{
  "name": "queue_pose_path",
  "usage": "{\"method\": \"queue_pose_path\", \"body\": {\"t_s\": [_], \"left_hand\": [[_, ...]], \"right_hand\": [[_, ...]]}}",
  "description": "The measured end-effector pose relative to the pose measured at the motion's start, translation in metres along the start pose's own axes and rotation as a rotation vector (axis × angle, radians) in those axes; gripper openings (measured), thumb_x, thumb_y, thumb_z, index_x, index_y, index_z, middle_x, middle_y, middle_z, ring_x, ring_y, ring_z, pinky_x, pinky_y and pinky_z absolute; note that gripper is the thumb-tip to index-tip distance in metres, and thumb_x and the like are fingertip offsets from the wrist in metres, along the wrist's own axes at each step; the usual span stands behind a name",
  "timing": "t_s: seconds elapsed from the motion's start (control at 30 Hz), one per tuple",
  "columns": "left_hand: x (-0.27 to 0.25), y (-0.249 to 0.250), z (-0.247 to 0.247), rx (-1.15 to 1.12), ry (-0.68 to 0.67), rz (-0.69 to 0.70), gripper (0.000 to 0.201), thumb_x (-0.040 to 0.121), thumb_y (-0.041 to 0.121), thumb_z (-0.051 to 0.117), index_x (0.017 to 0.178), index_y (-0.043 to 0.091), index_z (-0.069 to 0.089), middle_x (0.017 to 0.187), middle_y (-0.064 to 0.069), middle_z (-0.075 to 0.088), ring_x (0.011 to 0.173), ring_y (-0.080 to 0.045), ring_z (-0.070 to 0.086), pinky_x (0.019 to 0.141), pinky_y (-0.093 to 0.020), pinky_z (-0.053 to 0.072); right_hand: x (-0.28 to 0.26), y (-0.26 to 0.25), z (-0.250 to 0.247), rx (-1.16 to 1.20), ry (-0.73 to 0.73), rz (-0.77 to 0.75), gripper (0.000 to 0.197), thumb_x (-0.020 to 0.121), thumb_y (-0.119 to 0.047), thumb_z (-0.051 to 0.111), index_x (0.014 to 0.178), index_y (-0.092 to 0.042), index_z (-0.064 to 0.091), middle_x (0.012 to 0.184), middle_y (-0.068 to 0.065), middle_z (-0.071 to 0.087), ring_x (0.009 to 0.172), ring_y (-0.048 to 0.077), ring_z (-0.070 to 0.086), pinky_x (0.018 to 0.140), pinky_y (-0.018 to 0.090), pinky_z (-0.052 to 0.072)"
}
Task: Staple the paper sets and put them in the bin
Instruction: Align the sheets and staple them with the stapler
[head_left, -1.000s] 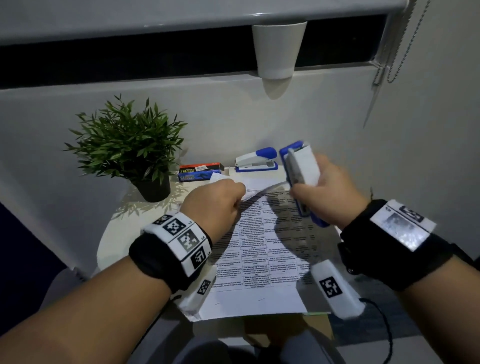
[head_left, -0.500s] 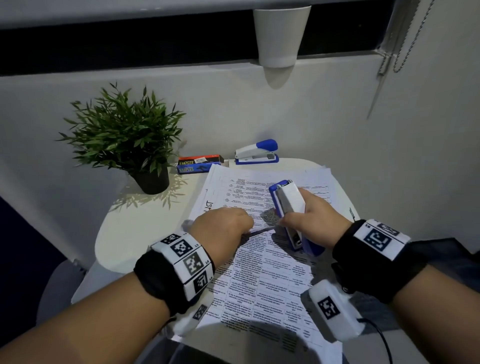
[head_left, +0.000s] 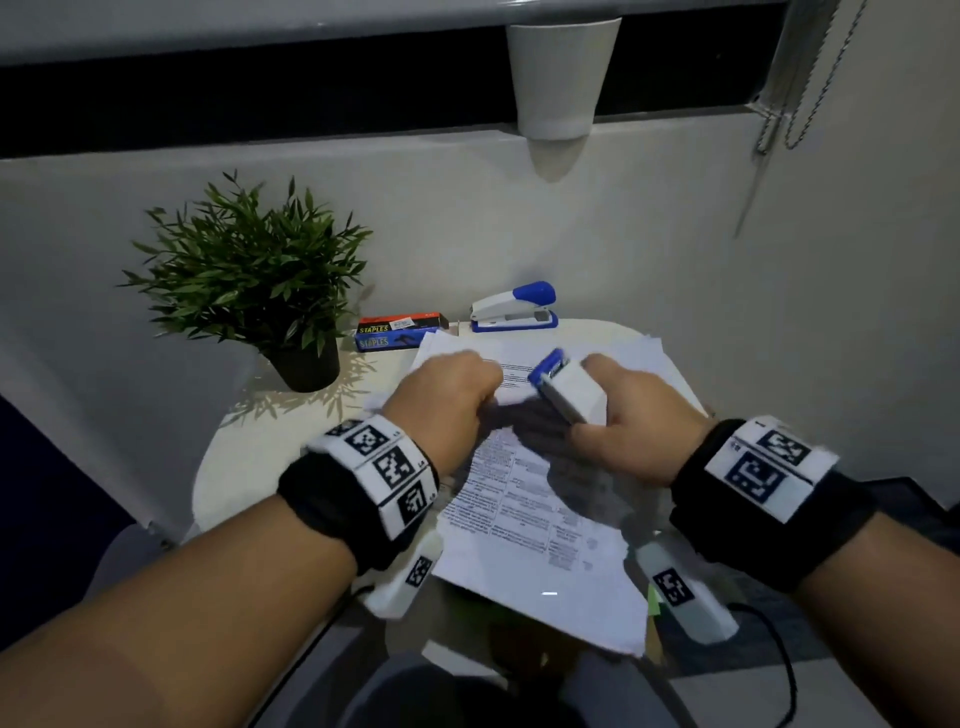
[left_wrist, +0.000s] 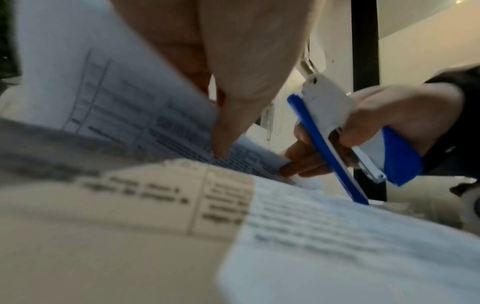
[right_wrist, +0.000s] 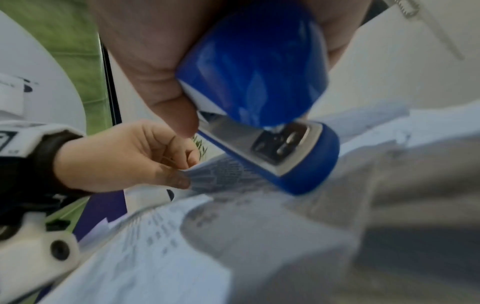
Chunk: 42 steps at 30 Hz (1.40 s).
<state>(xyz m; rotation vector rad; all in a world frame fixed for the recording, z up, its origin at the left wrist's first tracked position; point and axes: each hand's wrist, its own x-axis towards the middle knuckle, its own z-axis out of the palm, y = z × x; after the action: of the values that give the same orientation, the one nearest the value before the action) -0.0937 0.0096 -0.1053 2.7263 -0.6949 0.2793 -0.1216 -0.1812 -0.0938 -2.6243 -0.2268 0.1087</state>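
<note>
White round desk against a pale wall, potted plant back left, staple boxes and a spare stapler at the rear edge. Printed paper sets cover the middle of the desk. Your left hand pinches the upper corner of the top set, lifting it off the stack. Your right hand grips the blue-and-white stapler, mouth tilted toward that lifted corner and close beside it. Stapler mouth is open, paper not inside it.
</note>
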Motion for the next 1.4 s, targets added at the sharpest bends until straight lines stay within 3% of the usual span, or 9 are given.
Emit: {"method": "queue_pose_path", "body": {"t_s": [0.2,0.4,0.6,0.77,1.0,1.1,1.17,1.23,1.4], "left_hand": [[-0.015,-0.013,0.033,0.072,-0.215,0.016,0.018,0.084,0.004,0.054,0.091,0.014,0.067,0.1,-0.003,0.059,0.098,-0.025,0.051,0.082,-0.034,0.043],[-0.012,-0.013,0.032,0.093,-0.229,0.003,0.016,0.087,0.01,0.056,0.093,0.018,0.068,0.103,0.002,0.058,0.102,-0.02,0.049,0.081,-0.026,0.04],[-0.012,-0.01,0.029,0.071,-0.219,-0.016,0.016,0.088,0.012,0.055,0.094,0.016,0.069,0.109,0.002,0.057,0.106,-0.018,0.048,0.082,-0.024,0.039],[-0.015,-0.002,0.018,0.036,-0.15,-0.088,0.008,0.091,0.02,0.056,0.094,0.016,0.061,0.104,0.002,0.058,0.1,-0.018,0.05,0.078,-0.025,0.037],[-0.008,0.021,-0.02,0.042,0.002,-0.134,0.015,0.091,0.021,0.049,0.104,0.023,0.057,0.097,-0.001,0.066,0.091,-0.025,0.057,0.068,-0.031,0.042],[-0.003,0.028,-0.031,0.033,0.028,-0.081,0.015,0.09,0.02,0.051,0.102,0.023,0.059,0.097,-0.001,0.066,0.091,-0.026,0.057,0.066,-0.031,0.04],[-0.001,0.029,-0.035,0.006,0.057,-0.058,0.014,0.088,0.019,0.054,0.098,0.024,0.061,0.095,-0.001,0.066,0.091,-0.026,0.058,0.067,-0.033,0.045],[0.0,0.03,-0.039,-0.01,0.066,-0.056,0.01,0.085,0.02,0.058,0.094,0.025,0.061,0.093,0.001,0.066,0.09,-0.025,0.059,0.072,-0.037,0.049],[-0.001,0.026,-0.051,-0.141,0.086,-0.14,0.014,0.083,0.023,0.067,0.077,0.031,0.056,0.08,0.011,0.06,0.083,-0.013,0.057,0.07,-0.026,0.043]], "right_hand": [[-0.01,0.013,0.018,0.034,-0.143,0.018,0.072,0.046,-0.066,0.04,0.104,-0.024,0.045,0.087,-0.001,0.061,0.082,0.023,0.058,0.073,0.034,0.05],[-0.001,0.023,0.018,0.189,-0.133,0.049,0.04,0.074,-0.028,0.067,0.11,-0.017,0.051,0.096,0.009,0.064,0.085,0.028,0.061,0.073,0.037,0.052],[0.006,0.034,0.019,0.39,-0.096,0.069,0.045,0.066,-0.038,0.073,0.105,-0.026,0.054,0.092,-0.003,0.062,0.086,0.02,0.058,0.069,0.028,0.046],[0.011,0.037,0.017,0.544,0.328,0.067,0.034,0.082,-0.05,0.064,0.104,-0.03,0.047,0.1,0.006,0.063,0.089,0.026,0.06,0.079,0.04,0.05],[0.007,0.0,0.002,0.948,0.678,-0.188,0.031,0.083,-0.04,0.058,0.099,-0.024,0.037,0.074,0.004,0.06,0.047,0.009,0.052,0.045,0.025,0.046],[0.017,-0.007,-0.002,0.845,0.674,-0.223,0.05,0.076,-0.069,0.058,0.101,-0.03,0.041,0.089,0.008,0.065,0.073,0.015,0.067,0.064,0.033,0.055],[0.019,-0.009,-0.004,0.664,0.638,-0.183,0.059,0.067,-0.079,0.046,0.101,-0.031,0.042,0.088,-0.009,0.061,0.08,0.006,0.061,0.074,0.027,0.05],[0.02,-0.008,-0.006,0.514,0.627,-0.159,0.064,0.064,-0.076,0.034,0.104,-0.027,0.043,0.082,-0.019,0.052,0.074,-0.005,0.051,0.067,0.015,0.041],[0.023,0.001,-0.018,0.441,0.591,-0.069,0.06,0.074,-0.071,0.032,0.109,-0.025,0.047,0.082,-0.022,0.048,0.074,-0.006,0.046,0.063,0.023,0.033]]}}
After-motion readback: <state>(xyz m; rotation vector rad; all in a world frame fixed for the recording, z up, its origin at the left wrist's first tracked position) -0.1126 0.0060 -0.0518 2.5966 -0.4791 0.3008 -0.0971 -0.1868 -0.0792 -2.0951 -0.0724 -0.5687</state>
